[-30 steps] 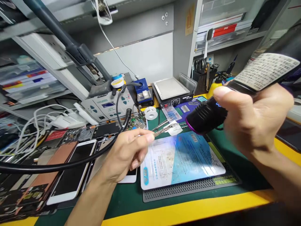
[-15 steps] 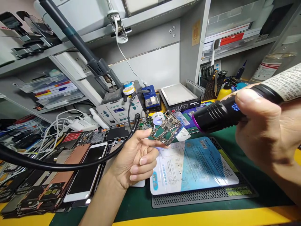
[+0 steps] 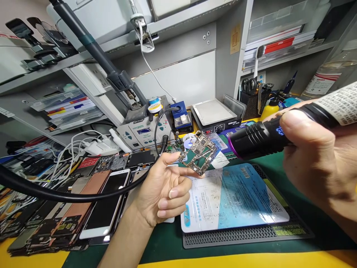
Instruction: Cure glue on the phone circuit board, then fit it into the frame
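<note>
**Left hand (image 3: 161, 190) pinches the logic board (image 3: 199, 154), right hand (image 3: 315, 160) aims a torch (image 3: 258, 139)**

And here's the close-up over the bench: a bare phone logic board, held up in the air above the green bench mat (image 3: 279, 186), its components facing the camera. The left thumb (image 3: 173, 158) and the outstretched index finger (image 3: 189, 172) have it gripped by its lower-left edge, while the other fingers curl loosely below. Over on the right, the fingers (image 3: 306, 149) close firmly around the black torch, its purple-ringed head pointing toward the board from just beside it. A blue readout (image 3: 279, 130) glows on the barrel, and a printed paper strip (image 3: 338, 104) runs along the top. Beneath the board lies a blue-and-white printed card (image 3: 231, 197) on a grey perforated mat (image 3: 245, 238). Behind it, there's a solder spool (image 3: 189, 140), a hot-air rework station (image 3: 143, 132) and a preheater plate (image 3: 212, 113). To the left, a stack of disassembled phones (image 3: 104, 204) sits under a black hose (image 3: 69, 195).
</note>
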`<state>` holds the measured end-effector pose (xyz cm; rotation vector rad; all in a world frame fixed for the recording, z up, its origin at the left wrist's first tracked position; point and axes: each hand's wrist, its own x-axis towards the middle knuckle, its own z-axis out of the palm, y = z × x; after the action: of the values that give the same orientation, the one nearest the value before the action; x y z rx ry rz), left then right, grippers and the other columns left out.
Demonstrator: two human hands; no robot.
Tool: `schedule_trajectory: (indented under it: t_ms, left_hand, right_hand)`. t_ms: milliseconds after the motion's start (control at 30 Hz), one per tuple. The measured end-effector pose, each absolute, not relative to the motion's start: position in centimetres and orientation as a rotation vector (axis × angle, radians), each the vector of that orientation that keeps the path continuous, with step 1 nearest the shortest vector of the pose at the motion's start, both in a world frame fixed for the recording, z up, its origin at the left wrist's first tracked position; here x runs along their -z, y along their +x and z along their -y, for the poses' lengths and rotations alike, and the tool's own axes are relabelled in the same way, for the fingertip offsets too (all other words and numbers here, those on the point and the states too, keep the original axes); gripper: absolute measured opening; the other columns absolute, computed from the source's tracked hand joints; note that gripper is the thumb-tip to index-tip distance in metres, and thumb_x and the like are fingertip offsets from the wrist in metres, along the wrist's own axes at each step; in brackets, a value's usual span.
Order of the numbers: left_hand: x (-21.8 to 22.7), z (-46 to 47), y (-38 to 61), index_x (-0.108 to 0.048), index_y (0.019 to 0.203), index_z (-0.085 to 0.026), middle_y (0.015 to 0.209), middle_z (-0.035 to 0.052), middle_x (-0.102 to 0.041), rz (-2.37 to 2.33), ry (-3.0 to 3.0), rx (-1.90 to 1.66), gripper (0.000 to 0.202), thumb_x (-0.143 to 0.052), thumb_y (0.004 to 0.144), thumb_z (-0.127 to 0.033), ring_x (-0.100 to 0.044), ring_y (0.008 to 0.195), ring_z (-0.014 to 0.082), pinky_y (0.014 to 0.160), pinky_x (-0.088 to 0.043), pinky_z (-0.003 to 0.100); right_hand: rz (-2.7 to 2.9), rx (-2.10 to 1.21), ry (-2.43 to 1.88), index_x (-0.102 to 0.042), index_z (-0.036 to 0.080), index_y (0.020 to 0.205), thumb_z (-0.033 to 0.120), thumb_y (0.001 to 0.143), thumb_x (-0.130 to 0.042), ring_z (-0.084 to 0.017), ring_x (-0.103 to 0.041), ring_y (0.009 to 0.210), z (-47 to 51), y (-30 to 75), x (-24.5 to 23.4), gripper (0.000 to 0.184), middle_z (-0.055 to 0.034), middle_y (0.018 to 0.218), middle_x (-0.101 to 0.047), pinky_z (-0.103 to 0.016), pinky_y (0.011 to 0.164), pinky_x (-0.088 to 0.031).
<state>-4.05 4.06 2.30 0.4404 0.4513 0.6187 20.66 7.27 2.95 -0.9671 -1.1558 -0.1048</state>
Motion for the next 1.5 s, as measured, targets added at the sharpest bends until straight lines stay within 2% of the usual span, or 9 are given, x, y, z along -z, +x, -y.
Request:
schedule_trajectory:
  t_ms: [367, 600, 967, 1100, 1233, 1500]
  left_hand:
    - [-2.37, -3.97, -3.86, -0.073, 0.106, 0.004, 0.045, -0.0023, -0.047, -0.422, 0.434, -0.616, 0.064, -0.039, 0.095, -0.049, -0.027, 0.026, 0.0033, 0.026, -0.035, 0.014]
    - [-2.51, -4.09, -3.79, -0.074, 0.101, 0.003, 0.045, -0.0028, -0.046, -0.415, 0.434, -0.620, 0.064, -0.038, 0.095, -0.049, -0.026, 0.026, 0.0029, 0.026, -0.035, 0.014]
    - [-2.67, -3.94, -3.82, -0.073, 0.100, 0.003, 0.045, -0.0026, -0.046, -0.420, 0.433, -0.630, 0.065, -0.034, 0.096, -0.049, -0.026, 0.025, 0.0032, 0.026, -0.035, 0.014]
    - [-2.78, -3.99, -3.76, -0.073, 0.094, 0.001, 0.045, -0.0029, -0.045, -0.420, 0.431, -0.633, 0.064, -0.033, 0.096, -0.049, -0.025, 0.025, 0.0030, 0.026, -0.036, 0.014]
    - [-2.58, -4.09, -3.85, -0.072, 0.098, 0.003, 0.045, -0.0029, -0.046, -0.422, 0.438, -0.635, 0.063, -0.037, 0.096, -0.049, -0.026, 0.025, 0.0031, 0.026, -0.037, 0.014]
    - [-2.31, -4.11, -4.13, -0.073, 0.095, 0.000, 0.044, -0.0032, -0.045, -0.430, 0.451, -0.642, 0.065, -0.033, 0.097, -0.051, -0.025, 0.024, 0.0030, 0.025, -0.036, 0.014]
  right_hand:
    - [1.221, 0.118, -0.963, -0.057, 0.019, 0.064, 0.039, 0.083, -0.066, -0.013, -0.053, 0.060, -7.12, 20.65, -2.79, 0.029, 0.0013, 0.063, -0.054, -0.033, 0.057, -0.038]
    - [1.262, 0.125, -0.951, -0.060, 0.019, 0.067, 0.040, 0.085, -0.066, -0.014, -0.055, 0.063, -7.04, 20.81, -2.74, 0.029, 0.0004, 0.065, -0.058, -0.035, 0.061, -0.040]
    - [1.290, 0.166, -0.957, -0.058, 0.020, 0.067, 0.043, 0.086, -0.065, -0.014, -0.055, 0.063, -7.16, 20.84, -2.72, 0.031, 0.0012, 0.064, -0.056, -0.036, 0.064, -0.041]
    - [1.287, 0.178, -0.965, -0.061, 0.019, 0.069, 0.045, 0.085, -0.065, -0.016, -0.057, 0.064, -7.26, 20.87, -2.70, 0.031, -0.0001, 0.066, -0.059, -0.037, 0.065, -0.043]
    - [1.289, 0.196, -0.950, -0.060, 0.019, 0.067, 0.046, 0.086, -0.064, -0.016, -0.056, 0.062, -7.27, 20.87, -2.64, 0.033, 0.0009, 0.061, -0.057, -0.037, 0.064, -0.043]
    - [1.266, 0.145, -0.875, -0.059, 0.020, 0.064, 0.039, 0.083, -0.067, -0.015, -0.054, 0.060, -7.39, 20.75, -2.60, 0.029, 0.0012, 0.060, -0.056, -0.036, 0.063, -0.042]
